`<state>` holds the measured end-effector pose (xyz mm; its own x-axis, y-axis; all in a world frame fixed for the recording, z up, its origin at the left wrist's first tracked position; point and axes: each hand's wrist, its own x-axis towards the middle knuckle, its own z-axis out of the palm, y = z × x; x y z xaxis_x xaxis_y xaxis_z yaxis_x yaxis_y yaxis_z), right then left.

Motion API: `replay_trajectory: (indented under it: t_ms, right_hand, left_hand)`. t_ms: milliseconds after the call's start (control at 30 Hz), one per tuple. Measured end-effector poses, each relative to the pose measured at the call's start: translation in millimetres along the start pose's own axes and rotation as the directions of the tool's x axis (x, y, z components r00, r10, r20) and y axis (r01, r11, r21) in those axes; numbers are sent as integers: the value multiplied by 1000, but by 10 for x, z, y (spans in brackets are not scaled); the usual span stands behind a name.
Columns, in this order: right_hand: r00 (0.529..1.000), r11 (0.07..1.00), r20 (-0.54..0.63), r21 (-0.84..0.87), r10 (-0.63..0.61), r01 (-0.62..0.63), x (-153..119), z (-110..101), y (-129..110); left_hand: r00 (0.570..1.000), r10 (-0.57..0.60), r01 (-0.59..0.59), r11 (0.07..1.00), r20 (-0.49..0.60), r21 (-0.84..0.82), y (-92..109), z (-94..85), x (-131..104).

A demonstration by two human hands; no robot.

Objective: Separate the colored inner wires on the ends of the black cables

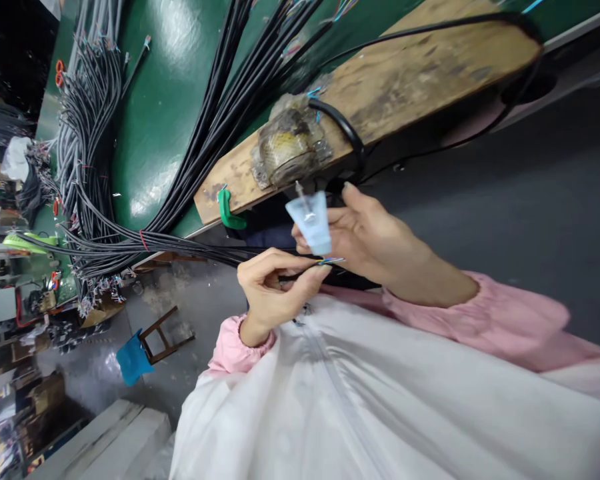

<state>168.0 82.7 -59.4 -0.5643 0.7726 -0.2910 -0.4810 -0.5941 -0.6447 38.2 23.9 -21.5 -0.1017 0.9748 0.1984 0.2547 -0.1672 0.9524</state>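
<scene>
My left hand point(277, 287) pinches the end of a black cable, whose thin coloured wires point(333, 261) stick out past the fingertips. My right hand point(373, 240) is just behind a light-blue cone-shaped piece point(312, 223); its thumb is raised and its other fingers are partly hidden by the cone, so its hold is unclear. The cone sits at the tip of a metal shaft point(299, 189) that comes out of a small motor point(287, 147). That motor is fixed on a wooden board point(405, 73).
Long bundles of black cables point(200, 147) lie over the green table point(155, 67) and run toward my left hand. A green clamp point(229, 210) sits at the board's edge. Grey cables point(87, 107) are piled at the far left. A blue stool point(133, 358) stands on the floor.
</scene>
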Motion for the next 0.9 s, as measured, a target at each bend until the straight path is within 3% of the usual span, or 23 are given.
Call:
replay_trajectory:
  t_ms: [200,367,467,567,633,700,767,833,900]
  right_hand:
    - [995,998,-93,-51,-34,29,-215,-20,46]
    - [996,981,-33,-183,-78,70,-315,-42,105]
    - [996,934,17,-346,-86,86,-295,-101,199]
    - [986,841,82,-516,-144,165,-225,-160,398]
    - [972,733,94,-642,-214,223,-167,-196,569]
    - [949,596,45,-769,-311,232,-116,-234,723]
    - [936,488,52,-842,-347,228,-77,-271,827]
    - [952,397,102,-892,-288,216,-50,-294,880]
    - [978,323,138,-928,-159,184,-31,-291,907]
  left_hand:
    - [990,124,-121,992,62,-42,-80,-71,-37]
    - [978,126,-126,992,168,-9,-188,-110,-100]
    - [962,214,-234,966,168,108,-148,-235,-38]
    - [934,356,-332,846,23,418,-29,-498,203]
    - [908,419,-306,711,-31,633,43,-714,455]
    - [935,355,-206,561,-9,802,77,-909,736]
    - [980,199,-78,422,-8,903,74,-1039,990]
    - [997,72,-39,354,14,934,51,-1090,1167]
    - [999,53,-24,324,7,946,29,-1081,1247]
